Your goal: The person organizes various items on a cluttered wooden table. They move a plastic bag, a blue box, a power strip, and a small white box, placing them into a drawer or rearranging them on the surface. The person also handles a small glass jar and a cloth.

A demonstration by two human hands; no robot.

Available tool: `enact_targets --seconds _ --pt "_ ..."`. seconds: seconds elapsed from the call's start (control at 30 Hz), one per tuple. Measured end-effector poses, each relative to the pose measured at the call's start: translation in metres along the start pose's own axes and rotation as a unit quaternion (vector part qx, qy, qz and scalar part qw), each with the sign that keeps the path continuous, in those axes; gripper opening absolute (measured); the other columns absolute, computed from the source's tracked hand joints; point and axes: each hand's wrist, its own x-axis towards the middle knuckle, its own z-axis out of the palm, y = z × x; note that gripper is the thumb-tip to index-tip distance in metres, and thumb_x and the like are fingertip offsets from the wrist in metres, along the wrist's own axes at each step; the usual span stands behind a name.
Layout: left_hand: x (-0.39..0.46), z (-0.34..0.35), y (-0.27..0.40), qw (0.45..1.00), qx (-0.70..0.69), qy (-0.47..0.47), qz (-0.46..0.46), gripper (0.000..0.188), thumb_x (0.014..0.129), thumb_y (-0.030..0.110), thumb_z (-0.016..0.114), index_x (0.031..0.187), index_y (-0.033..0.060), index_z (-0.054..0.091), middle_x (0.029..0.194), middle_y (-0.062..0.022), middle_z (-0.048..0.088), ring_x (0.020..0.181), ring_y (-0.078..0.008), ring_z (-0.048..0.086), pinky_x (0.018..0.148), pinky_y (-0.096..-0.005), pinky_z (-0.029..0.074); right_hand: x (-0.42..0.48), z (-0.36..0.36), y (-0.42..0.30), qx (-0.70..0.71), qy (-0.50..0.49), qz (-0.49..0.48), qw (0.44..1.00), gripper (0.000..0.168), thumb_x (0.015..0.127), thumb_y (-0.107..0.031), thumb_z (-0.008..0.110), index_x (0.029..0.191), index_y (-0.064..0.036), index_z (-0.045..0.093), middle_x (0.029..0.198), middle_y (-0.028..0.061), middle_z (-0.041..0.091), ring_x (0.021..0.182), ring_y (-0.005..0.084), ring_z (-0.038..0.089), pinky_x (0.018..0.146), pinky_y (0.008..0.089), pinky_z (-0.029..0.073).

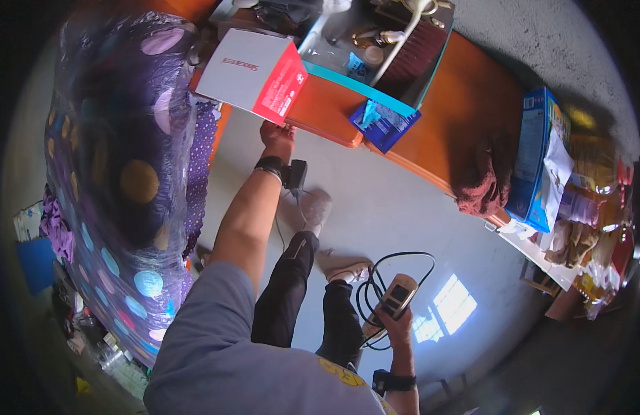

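My left hand (277,136) reaches forward to the lower edge of a white and red cardboard box (246,70) on the orange wooden tabletop (325,111). Its fingers are curled and partly hidden at the box edge, so whether they grip it cannot be told. A black wristband with a small black unit and a thin cable is on that wrist. Low at the right, my right hand (397,322) is closed around a beige device with a dark panel (400,294). A black cable (369,296) loops loosely around the device.
An open teal-edged bin (361,78) holds a brush and small items, with a blue packet (386,124) at its corner. A dark red cloth (478,187) and blue box (533,155) lie at the right. Plastic-covered dotted fabric (138,181) rises at the left.
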Motion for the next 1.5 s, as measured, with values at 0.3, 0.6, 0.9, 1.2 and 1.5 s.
enact_targets --seconds 0.3,0.6,0.9,1.2,1.5 --pt "0.002 0.014 0.004 0.994 0.031 0.097 0.046 0.016 0.084 0.028 0.053 0.073 0.0155 0.052 0.065 0.0033 0.050 0.058 -0.0091 0.047 0.059 -0.0250 0.042 -0.008 0.017 -0.022 -0.044 0.029 -0.013 0.999 0.034 0.069 -0.003 0.072 0.098 -0.001 0.056 0.086 0.0071 0.063 0.077 0.0151 0.062 0.069 0.0298 0.052" --pt "0.026 0.008 0.009 0.998 0.023 0.049 -0.027 0.026 0.084 0.044 0.045 0.086 0.0192 0.055 0.078 0.0044 0.053 0.071 -0.0094 0.048 0.065 -0.0269 0.037 -0.011 0.027 0.000 -0.057 0.021 -0.008 0.998 0.034 0.070 -0.002 0.072 0.099 -0.001 0.055 0.087 0.0065 0.062 0.078 0.0152 0.062 0.070 0.0296 0.052" --pt "0.033 -0.027 0.013 0.990 0.008 0.097 -0.105 0.042 0.084 0.054 0.034 0.076 0.0154 0.049 0.062 0.0047 0.041 0.052 -0.0116 0.036 0.051 -0.0258 0.025 -0.002 0.043 -0.048 -0.155 -0.023 -0.060 0.986 0.038 0.070 -0.005 0.068 0.104 -0.001 0.052 0.090 0.0085 0.063 0.081 0.0166 0.062 0.072 0.0316 0.051" --pt "-0.052 -0.129 0.025 0.995 -0.037 0.092 0.003 0.027 0.089 0.032 0.046 0.065 0.0209 0.044 0.057 0.0084 0.036 0.052 -0.0063 0.036 0.051 -0.0228 0.030 0.020 0.092 -0.118 -0.206 -0.062 -0.103 0.971 0.046 0.069 -0.004 0.072 0.110 -0.001 0.050 0.093 0.0079 0.061 0.084 0.0156 0.062 0.072 0.0298 0.052" --pt "-0.086 -0.140 0.039 0.995 0.002 0.100 -0.012 0.022 0.089 0.036 0.047 0.083 0.0163 0.051 0.067 0.0044 0.044 0.061 -0.0086 0.044 0.060 -0.0239 0.039 0.078 0.189 -0.192 -0.505 -0.166 -0.340 0.775 0.057 0.066 -0.021 0.074 0.112 -0.003 0.047 0.088 0.0180 0.064 0.079 0.0355 0.064 0.068 0.0411 0.052"
